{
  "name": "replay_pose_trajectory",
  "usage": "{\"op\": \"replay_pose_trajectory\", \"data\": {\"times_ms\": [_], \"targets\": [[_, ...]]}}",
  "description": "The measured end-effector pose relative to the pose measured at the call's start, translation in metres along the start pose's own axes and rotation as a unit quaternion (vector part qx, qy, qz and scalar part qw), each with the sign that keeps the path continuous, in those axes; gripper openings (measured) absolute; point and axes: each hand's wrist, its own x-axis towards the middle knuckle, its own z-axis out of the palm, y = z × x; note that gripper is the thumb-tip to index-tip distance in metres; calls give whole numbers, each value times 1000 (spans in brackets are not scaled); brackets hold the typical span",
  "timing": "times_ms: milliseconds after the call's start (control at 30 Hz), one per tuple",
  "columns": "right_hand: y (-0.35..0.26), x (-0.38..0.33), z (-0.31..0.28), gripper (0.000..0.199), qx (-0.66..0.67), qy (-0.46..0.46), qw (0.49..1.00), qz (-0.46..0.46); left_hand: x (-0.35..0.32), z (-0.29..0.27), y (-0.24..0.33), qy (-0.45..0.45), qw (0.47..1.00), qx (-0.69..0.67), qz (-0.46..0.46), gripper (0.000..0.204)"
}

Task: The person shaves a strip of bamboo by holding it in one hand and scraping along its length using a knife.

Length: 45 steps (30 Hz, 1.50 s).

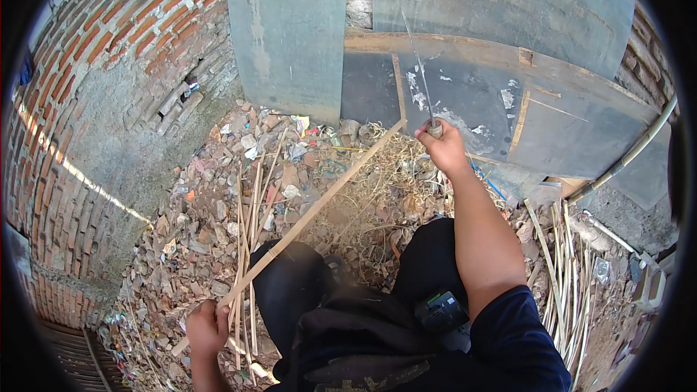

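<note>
My left hand is closed round the lower end of a long, flat bamboo strip. The strip slants up and away across my left thigh, its far end stopping just left of my right hand. My right hand grips a knife by its short handle, most of which the fingers hide. The long, narrow blade points up and away from me, seen nearly edge-on and apart from the strip. Pale, curly shavings litter the ground below and between both hands.
Cut strips lie left of my legs, and another bundle lies at the right. Stony rubble covers the ground. A brick wall stands left; grey panels stand ahead. A dark device rests by my right thigh.
</note>
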Motion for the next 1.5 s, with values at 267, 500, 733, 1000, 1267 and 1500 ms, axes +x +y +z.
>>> {"op": "replay_pose_trajectory", "data": {"times_ms": [267, 500, 733, 1000, 1267, 1500], "targets": [[-23, -25, 35, 29, -14, -222, 969, -104, 125, -88, 46, 124, 962, 148, 192, 33], [-45, -42, 34, 31, -71, -251, 951, -166, 205, -124, 101, 145, 912, 179, 339, 35], [-42, -37, 34, 26, -26, -264, 957, -120, 241, -161, 122, 170, 883, 223, 376, 36], [-65, -47, 35, 22, 118, -217, 962, -118, 252, -129, 140, 417, 844, 119, 316, 59], [-58, -51, 41, 18, 178, -221, 947, -149, 199, 102, 224, -9, 837, -520, 168, 73], [-78, -58, 31, 14, 312, -208, 921, -102, 210, 122, 291, -164, 807, -481, 299, 63]]}}
